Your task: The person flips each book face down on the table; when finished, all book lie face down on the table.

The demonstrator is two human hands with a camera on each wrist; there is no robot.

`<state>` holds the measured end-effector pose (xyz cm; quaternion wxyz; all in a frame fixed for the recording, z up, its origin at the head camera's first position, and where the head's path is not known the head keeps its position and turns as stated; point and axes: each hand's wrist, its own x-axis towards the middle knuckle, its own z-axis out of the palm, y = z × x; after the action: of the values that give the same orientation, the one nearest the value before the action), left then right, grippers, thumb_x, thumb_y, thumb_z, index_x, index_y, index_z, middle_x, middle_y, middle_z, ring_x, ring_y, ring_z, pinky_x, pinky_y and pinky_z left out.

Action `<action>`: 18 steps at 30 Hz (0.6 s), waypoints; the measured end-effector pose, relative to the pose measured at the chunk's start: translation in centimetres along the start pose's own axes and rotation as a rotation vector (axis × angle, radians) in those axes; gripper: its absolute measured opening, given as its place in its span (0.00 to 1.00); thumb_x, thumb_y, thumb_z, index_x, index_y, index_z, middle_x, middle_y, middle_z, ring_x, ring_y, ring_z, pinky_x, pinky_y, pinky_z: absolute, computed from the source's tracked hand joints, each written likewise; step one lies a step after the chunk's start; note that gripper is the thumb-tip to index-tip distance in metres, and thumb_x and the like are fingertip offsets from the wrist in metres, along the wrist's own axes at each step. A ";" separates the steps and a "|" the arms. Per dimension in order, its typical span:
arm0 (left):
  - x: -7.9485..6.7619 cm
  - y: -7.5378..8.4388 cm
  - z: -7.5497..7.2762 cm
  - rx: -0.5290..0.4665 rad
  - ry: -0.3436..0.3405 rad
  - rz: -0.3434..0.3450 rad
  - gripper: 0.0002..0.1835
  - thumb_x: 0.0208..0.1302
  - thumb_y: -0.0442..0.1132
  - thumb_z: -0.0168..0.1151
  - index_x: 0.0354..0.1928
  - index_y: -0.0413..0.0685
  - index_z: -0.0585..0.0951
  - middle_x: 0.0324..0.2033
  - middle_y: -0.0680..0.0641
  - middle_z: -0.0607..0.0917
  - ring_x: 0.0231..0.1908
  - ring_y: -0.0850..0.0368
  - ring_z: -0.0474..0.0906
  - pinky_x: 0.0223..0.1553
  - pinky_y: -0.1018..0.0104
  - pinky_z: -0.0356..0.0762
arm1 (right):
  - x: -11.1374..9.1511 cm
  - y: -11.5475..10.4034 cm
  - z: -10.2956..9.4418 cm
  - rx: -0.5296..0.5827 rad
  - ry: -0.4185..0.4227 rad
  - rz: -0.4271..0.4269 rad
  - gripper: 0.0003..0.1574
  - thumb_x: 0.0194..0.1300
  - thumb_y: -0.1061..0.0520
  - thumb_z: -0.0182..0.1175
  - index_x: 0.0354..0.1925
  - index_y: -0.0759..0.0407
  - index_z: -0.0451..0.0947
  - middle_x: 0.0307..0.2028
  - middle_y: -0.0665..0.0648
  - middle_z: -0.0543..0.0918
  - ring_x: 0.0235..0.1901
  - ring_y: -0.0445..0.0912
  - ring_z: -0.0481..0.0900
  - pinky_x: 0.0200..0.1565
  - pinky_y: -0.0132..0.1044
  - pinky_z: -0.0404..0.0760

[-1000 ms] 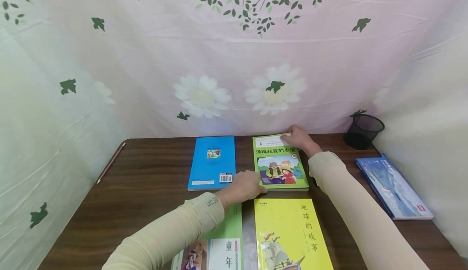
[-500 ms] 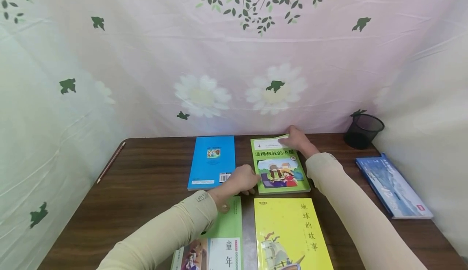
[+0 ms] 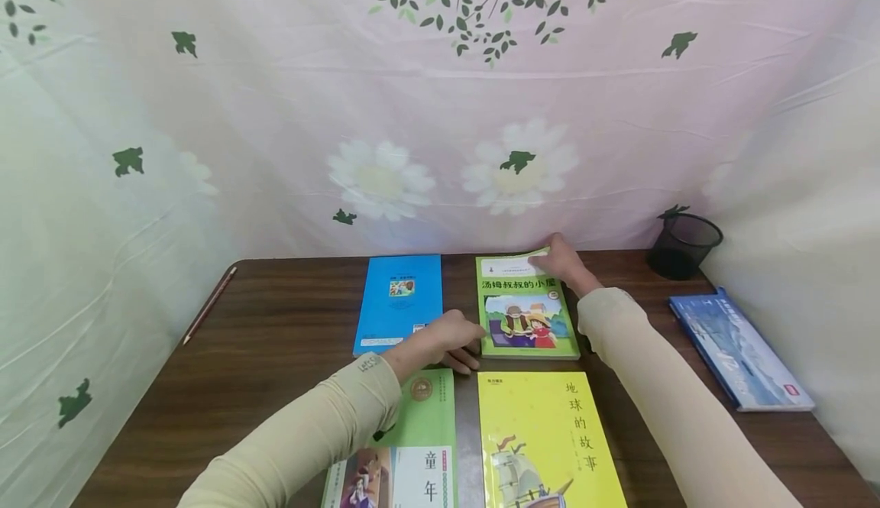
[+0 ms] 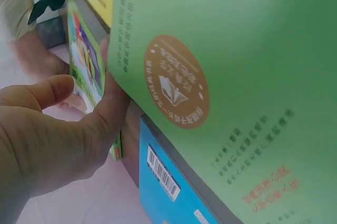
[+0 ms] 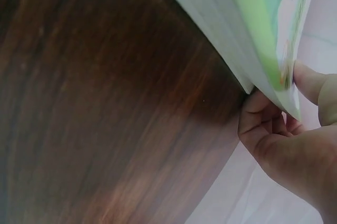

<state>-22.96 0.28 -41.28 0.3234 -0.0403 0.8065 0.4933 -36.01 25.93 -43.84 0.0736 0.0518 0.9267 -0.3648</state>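
Head view, left to right: near the blue book (image 3: pixel 397 302), my left hand (image 3: pixel 450 332), thumb and fingers parted, is at the near-left corner of the green storybook (image 3: pixel 526 350); contact I cannot confirm. The storybook lies at the far side of the surface (image 3: pixel 275 332). I judge it light, its smooth cover flexible and easily creased. My right hand (image 3: pixel 562 261) pinches the lifted far-right corner; gripping the full thickness should bend it less.
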 end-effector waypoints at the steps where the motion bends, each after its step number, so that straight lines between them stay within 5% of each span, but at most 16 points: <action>1: 0.0 0.0 -0.2 -0.025 -0.015 -0.007 0.23 0.73 0.43 0.57 0.62 0.33 0.72 0.41 0.40 0.85 0.32 0.48 0.88 0.31 0.58 0.86 | 0.0 0.0 0.0 0.014 0.005 -0.003 0.38 0.72 0.52 0.57 0.67 0.72 0.54 0.58 0.73 0.68 0.56 0.62 0.72 0.62 0.57 0.72; 4: 0.1 0.1 -0.6 -0.089 -0.065 -0.026 0.27 0.74 0.43 0.56 0.67 0.33 0.68 0.43 0.38 0.84 0.35 0.46 0.88 0.33 0.57 0.87 | -0.1 0.1 0.0 0.033 0.013 -0.017 0.37 0.72 0.53 0.57 0.66 0.73 0.54 0.57 0.73 0.68 0.53 0.61 0.72 0.59 0.56 0.74; 10: 0.3 0.0 -1.1 -0.157 -0.127 -0.055 0.21 0.74 0.43 0.55 0.59 0.33 0.75 0.45 0.38 0.82 0.39 0.46 0.88 0.37 0.59 0.87 | -0.1 0.2 -0.1 0.047 0.016 -0.029 0.38 0.73 0.53 0.56 0.67 0.74 0.54 0.58 0.74 0.68 0.54 0.61 0.73 0.60 0.56 0.74; 18: 0.6 -0.1 -0.6 -0.116 -0.123 -0.076 0.19 0.70 0.43 0.60 0.58 0.41 0.74 0.44 0.41 0.82 0.27 0.57 0.82 0.28 0.68 0.81 | 0.0 0.5 0.1 0.072 0.022 -0.027 0.40 0.73 0.52 0.55 0.70 0.73 0.52 0.61 0.74 0.68 0.55 0.62 0.74 0.61 0.56 0.74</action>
<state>-23.70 -0.05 -41.52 0.3878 -0.0593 0.7533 0.5279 -35.93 26.23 -44.20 0.0567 0.0459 0.9144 -0.3981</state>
